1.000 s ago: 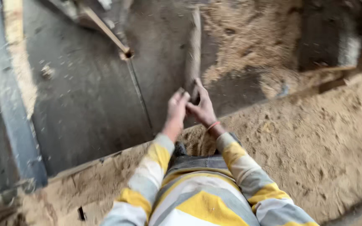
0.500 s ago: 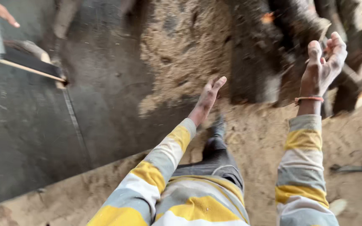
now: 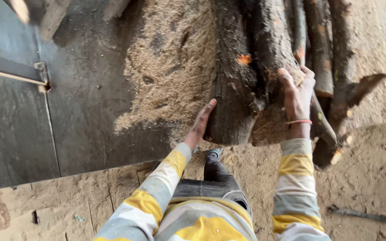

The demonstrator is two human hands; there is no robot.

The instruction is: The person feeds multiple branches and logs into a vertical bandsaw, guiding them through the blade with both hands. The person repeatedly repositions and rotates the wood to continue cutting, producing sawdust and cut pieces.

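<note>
Your right hand (image 3: 298,96) is lying flat and open on top of the thick log (image 3: 271,58), fingers spread, not wrapped around it. Your left hand (image 3: 200,124) is open too, pressed against the side of the dark log (image 3: 228,89) next to it. Both logs run lengthwise away from you on the sawdust-covered table (image 3: 86,116), cut ends pointing at you.

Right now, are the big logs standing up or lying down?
Lying down. The logs lie side by side on the metal table, cut ends facing the person. The left hand and right hand rest flat against them.
</note>
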